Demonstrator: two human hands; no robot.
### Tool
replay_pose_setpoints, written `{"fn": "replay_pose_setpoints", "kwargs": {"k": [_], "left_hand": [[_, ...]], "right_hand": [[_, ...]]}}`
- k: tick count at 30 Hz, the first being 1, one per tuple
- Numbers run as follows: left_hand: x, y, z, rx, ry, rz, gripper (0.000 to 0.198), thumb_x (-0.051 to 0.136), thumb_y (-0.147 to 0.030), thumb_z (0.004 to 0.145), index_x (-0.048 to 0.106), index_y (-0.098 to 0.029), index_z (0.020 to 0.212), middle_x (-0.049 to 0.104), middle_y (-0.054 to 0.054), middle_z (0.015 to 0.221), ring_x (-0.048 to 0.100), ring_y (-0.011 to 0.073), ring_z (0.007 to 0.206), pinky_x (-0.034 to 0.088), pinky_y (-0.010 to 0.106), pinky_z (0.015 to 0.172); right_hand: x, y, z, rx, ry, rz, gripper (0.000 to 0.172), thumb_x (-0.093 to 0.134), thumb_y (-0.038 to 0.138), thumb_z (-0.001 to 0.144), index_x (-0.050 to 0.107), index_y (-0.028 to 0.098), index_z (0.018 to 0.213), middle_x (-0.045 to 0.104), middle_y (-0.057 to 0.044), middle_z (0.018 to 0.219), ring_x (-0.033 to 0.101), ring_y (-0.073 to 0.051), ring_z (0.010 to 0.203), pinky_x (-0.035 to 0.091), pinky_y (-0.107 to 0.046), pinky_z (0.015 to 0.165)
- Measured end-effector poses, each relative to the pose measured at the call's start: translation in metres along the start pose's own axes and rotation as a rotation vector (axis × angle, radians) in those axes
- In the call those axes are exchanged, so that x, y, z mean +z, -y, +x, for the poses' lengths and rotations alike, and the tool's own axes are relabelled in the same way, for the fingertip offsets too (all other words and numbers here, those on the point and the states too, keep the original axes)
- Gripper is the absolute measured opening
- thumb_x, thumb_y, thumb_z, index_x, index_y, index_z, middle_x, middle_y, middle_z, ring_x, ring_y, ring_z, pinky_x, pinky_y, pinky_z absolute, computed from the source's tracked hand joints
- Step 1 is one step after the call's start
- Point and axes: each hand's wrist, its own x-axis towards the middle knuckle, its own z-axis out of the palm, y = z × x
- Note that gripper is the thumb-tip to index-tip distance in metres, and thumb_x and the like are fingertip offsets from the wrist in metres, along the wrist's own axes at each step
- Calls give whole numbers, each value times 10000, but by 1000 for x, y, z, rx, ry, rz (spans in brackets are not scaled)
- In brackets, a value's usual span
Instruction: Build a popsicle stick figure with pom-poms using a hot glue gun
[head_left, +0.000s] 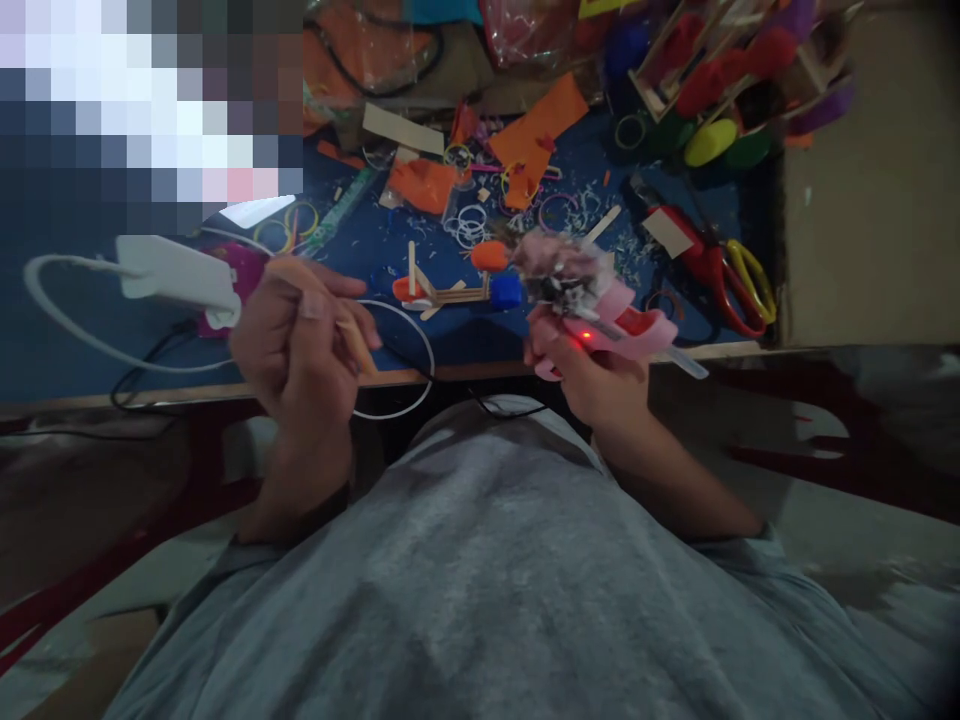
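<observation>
A blue desk ran across the scene, with a large brown cardboard panel at its right end and the person's grey shirt along its near edge. The right hand was wrapped firmly around a pink glue gun, held above the near part of the desk with its crusted, grey-and-black front end pointing left. The left hand had a closed grip on a slender peach-orange piece, partly hidden by the fingers and too blurred to identify, near the left side of the near edge. At the far right stood a cluster of stick-and-cap models, and nearer than these lay scissors with red and yellow handles. A white adapter was just beside the left hand. Between the two hands, a small stick frame with orange and blue caps rested on the desk, near the glue gun's front end. Farther back lay orange scraps and thin coloured rings. A red light glowed on the gun's side.
</observation>
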Motion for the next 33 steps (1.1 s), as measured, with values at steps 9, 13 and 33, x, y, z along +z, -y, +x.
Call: {"fn": "replay_pose_setpoints", "kwargs": {"k": [9,13,33], "left_hand": [[11,1,-20,-24,114,176,125,847,-353,963,858,-295,1073,810,-12,863,752,121,708,557,236,608],[10,7,-25,29,126,341,195,818,-409,966,850,-259,1086,822,2,900,749,137,721,578,260,659],[2,10,-26,207,27,474,83,785,-298,991,829,-251,1042,817,-4,861,748,115,691,560,250,665]], "right_hand": [[18,13,0,43,14,34,659,692,897,844,748,243,782,722,-4,739,704,-163,660,600,-328,638],[20,15,0,41,15,-36,608,751,852,829,753,252,736,744,-5,747,726,-178,737,636,-366,783],[-8,-16,25,-226,-27,59,459,582,723,993,731,288,998,729,-81,894,766,-285,868,619,-415,644]]}}
